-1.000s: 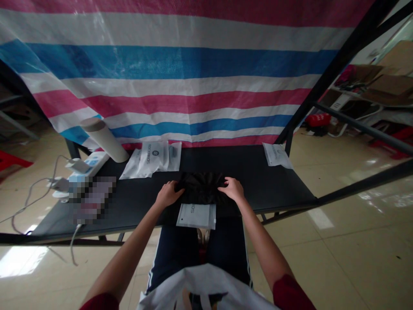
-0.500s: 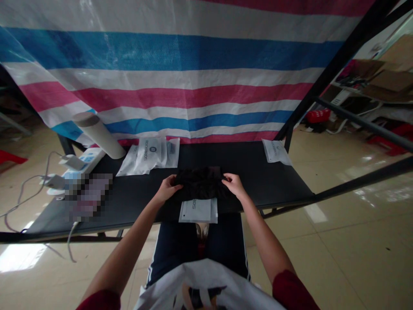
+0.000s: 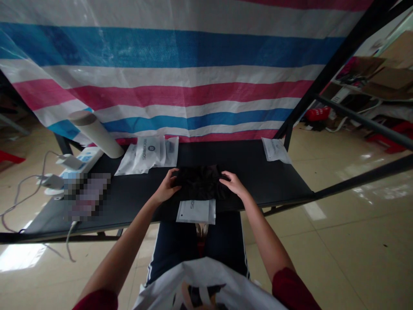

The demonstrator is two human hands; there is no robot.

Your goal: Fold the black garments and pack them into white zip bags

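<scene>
A folded black cloth garment (image 3: 200, 183) lies on the black tabletop, close to its near edge. My left hand (image 3: 166, 187) grips its left side, and my right hand (image 3: 234, 184) holds its right side with the fingers spread over the fabric. Just in front of the cloth, a flat white zip bag with a clear front (image 3: 196, 211) overlaps the table's near edge, between my forearms. Its printed label partly shows, and the cloth's underside is hidden.
Behind my hands lie several white packaging bags (image 3: 148, 155), with another bag (image 3: 275, 150) at the far right corner. A cardboard tube (image 3: 95, 133) leans at the far left beside a power strip (image 3: 85, 158) with cables. A pixelated patch (image 3: 87, 196) covers part of the black table (image 3: 267, 172).
The view has tilted slightly, shifting everything a little higher in the frame. Both hands remain on the black cloth, with small shifts of grip. The white bag stays in front of it.
</scene>
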